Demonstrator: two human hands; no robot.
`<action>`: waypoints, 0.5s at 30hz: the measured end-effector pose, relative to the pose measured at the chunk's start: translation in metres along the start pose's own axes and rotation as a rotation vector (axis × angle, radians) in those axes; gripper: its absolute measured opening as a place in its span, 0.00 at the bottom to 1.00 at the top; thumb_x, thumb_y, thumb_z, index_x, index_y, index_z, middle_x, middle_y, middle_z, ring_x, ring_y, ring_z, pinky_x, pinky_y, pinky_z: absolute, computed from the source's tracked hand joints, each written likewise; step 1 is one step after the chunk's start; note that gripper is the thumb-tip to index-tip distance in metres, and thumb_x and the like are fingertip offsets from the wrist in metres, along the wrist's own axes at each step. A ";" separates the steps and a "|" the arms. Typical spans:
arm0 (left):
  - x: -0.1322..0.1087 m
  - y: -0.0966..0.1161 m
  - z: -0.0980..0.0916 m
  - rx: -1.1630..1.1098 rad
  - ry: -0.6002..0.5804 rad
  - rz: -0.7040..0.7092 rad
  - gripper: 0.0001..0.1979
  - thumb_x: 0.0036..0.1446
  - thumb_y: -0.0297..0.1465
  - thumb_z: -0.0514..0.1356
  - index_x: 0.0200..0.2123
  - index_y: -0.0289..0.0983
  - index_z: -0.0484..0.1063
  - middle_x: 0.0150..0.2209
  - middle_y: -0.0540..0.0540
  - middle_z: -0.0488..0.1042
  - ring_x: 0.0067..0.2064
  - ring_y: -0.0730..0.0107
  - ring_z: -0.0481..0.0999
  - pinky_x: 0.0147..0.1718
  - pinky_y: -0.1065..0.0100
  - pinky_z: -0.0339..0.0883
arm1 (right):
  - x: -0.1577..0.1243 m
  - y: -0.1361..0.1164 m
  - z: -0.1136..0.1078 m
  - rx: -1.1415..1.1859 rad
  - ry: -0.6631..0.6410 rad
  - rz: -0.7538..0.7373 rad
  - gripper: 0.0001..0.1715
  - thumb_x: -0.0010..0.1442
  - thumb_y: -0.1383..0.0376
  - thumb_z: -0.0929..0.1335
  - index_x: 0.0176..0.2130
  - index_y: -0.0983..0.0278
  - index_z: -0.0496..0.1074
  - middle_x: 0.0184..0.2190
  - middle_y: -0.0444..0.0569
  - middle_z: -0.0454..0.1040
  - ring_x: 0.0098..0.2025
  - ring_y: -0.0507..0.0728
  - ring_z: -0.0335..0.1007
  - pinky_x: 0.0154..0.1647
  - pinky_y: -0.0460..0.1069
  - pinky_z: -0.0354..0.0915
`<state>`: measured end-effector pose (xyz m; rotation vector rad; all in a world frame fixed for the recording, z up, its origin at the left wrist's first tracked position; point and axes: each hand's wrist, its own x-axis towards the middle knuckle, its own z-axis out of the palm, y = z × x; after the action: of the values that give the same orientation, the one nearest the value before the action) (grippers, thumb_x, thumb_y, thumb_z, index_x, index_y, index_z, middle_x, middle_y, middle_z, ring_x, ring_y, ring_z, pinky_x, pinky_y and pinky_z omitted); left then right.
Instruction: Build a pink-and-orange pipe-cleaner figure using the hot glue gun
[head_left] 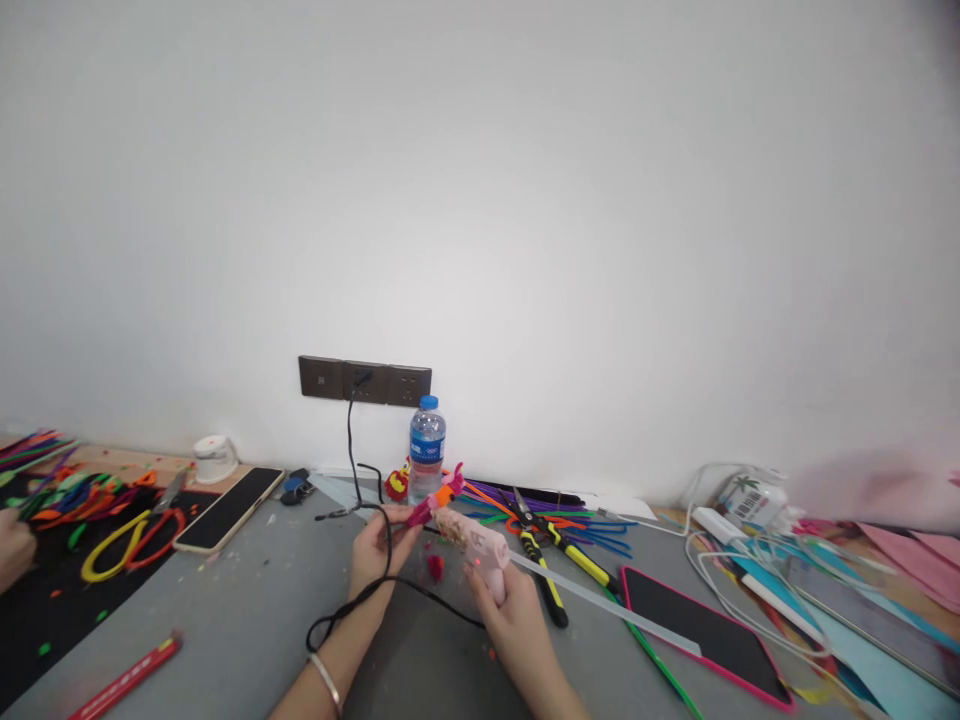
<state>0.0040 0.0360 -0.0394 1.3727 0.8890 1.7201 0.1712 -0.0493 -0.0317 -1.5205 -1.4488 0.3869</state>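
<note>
My right hand (517, 615) grips the handle of a pale pink glue gun (487, 548), whose nozzle end is crusted with brownish residue. Out of its back sticks a long translucent glue stick (615, 603). Closed on a small pink and orange pipe cleaner figure (442, 492) is my left hand (375, 552), just left of the nozzle. Whether nozzle and figure touch, I cannot tell. A black cord (405, 580) loops over my left wrist. Below the nozzle lies a small red piece (436, 568).
A water bottle (427, 450) stands behind my hands near the wall sockets (365, 381). Black-yellow pliers (544, 575) and a pink-cased phone (697, 635) lie right. Scissors (135, 540), another phone (229, 510) and a red pen-like stick (127, 680) lie left, near another person's hand (13, 548).
</note>
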 end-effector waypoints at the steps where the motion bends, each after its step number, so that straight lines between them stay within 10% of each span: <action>1: 0.000 -0.001 0.000 0.000 0.003 -0.002 0.09 0.39 0.31 0.70 0.27 0.33 0.77 0.31 0.42 0.78 0.36 0.57 0.78 0.34 0.60 0.77 | 0.000 -0.001 0.000 -0.004 -0.002 -0.002 0.29 0.58 0.47 0.62 0.24 0.68 0.73 0.19 0.54 0.75 0.22 0.59 0.69 0.24 0.49 0.66; 15: -0.002 0.004 0.003 -0.047 0.054 -0.100 0.09 0.39 0.30 0.70 0.26 0.33 0.76 0.29 0.44 0.77 0.34 0.60 0.78 0.32 0.65 0.76 | -0.002 -0.014 -0.004 0.143 0.046 -0.095 0.18 0.60 0.56 0.64 0.45 0.65 0.69 0.35 0.53 0.77 0.36 0.60 0.74 0.34 0.48 0.68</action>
<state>0.0071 0.0331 -0.0364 1.2352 0.9254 1.6985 0.1656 -0.0548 -0.0196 -1.3333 -1.4209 0.3879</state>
